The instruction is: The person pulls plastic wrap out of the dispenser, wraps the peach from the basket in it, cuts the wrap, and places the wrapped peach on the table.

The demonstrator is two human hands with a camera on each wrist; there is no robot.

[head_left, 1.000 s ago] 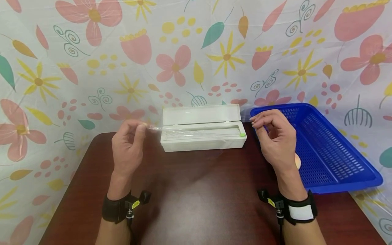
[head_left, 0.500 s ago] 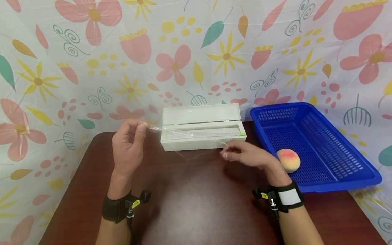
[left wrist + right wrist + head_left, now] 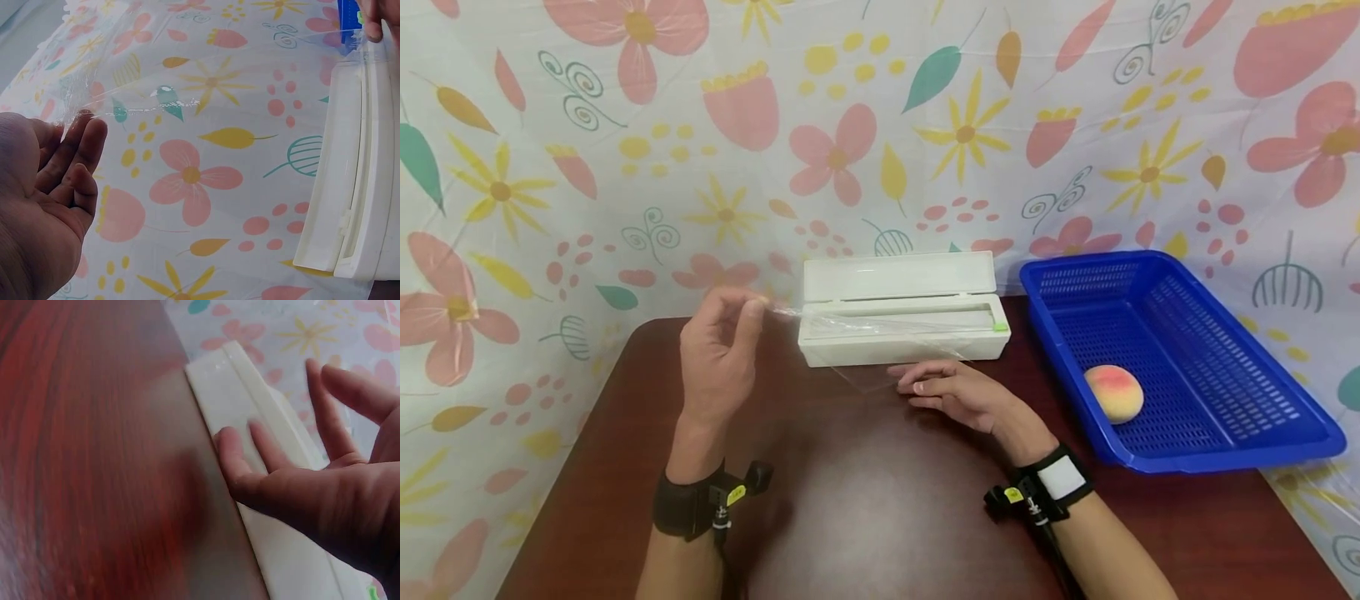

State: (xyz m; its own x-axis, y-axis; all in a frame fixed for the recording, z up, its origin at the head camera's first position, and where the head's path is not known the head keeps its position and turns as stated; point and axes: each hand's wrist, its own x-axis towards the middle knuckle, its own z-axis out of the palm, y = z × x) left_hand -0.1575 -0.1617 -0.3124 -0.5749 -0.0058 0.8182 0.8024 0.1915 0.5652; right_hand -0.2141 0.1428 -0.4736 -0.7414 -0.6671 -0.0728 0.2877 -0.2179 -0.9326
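My left hand (image 3: 718, 354) pinches the gathered end of a sheet of clear cling film (image 3: 880, 325) between thumb and fingers. The film stretches rightward from there across the white cling film box (image 3: 906, 350), whose lid (image 3: 898, 277) stands raised at the back. A loose corner of film hangs over the box's front. Just in front of the box, my right hand (image 3: 958, 396) has its fingers apart and loosely bent, close to the film's hanging edge. In the right wrist view those fingers (image 3: 234, 456) overlap the box and hold nothing.
A blue plastic basket (image 3: 1225, 458) stands to the right on the dark wooden table (image 3: 865, 500), with a peach (image 3: 1115, 393) inside. One small green piece (image 3: 1000, 327) sits at the box's right end. A flower-patterned sheet (image 3: 820, 225) covers the wall behind.
My right hand has swept left and down from beside the basket to the front of the box, uncovering the peach. The left hand keeps its pinch on the film, nearly still.
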